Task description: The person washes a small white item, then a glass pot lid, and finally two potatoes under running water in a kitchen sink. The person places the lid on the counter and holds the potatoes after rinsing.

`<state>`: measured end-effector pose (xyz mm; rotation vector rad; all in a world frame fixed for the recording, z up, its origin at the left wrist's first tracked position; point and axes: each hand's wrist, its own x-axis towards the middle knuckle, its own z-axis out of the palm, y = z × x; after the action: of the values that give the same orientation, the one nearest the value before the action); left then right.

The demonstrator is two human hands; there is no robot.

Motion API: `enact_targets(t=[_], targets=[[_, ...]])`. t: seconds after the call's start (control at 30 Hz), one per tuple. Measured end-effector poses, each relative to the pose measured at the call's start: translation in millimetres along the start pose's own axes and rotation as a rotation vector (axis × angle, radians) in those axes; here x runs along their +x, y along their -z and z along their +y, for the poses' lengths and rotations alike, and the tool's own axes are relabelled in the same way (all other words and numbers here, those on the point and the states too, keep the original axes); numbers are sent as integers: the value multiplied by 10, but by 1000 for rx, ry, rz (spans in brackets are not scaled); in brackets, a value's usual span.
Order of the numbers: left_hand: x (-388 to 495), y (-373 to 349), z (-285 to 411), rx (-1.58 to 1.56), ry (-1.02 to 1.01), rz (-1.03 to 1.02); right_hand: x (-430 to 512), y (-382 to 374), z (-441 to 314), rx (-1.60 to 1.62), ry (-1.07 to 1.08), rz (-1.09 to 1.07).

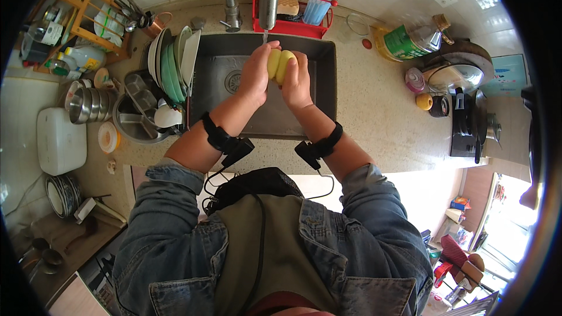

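Note:
My left hand (255, 74) and my right hand (298, 82) are together above the sink basin (325, 92), both gripping a pale yellow object (279, 65) from its two sides. It has two smooth, rounded lobes pressed together; I cannot tell whether it is a folded sponge or peeled vegetable pieces. A thin stream of water (265, 36) runs from the metal faucet (269, 0) down by my left fingertips. The lower sides of the object are partly hidden by my palms. Left of my hands, the drain strainer (234, 81) shows in the basin floor.
Plates and bowls (173, 68) stand on edge at the basin's left rim, beside steel pans (138, 118). A red wire caddy (292, 26) with a sponge and a bottle sits behind. An oil bottle (408, 40) and a glass lid (456, 77) stand at right.

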<state>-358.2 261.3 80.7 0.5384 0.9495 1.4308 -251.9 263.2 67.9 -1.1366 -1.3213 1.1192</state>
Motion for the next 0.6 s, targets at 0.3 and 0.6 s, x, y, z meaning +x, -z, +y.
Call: enact_targets(t=[0.3,0.6], targets=[[-45,-13,108,105,-25,155,23,92,22,-235,330,-157],[-68,37,255,1005,-1105,-400,226,157,-143,765,-862,-329]])
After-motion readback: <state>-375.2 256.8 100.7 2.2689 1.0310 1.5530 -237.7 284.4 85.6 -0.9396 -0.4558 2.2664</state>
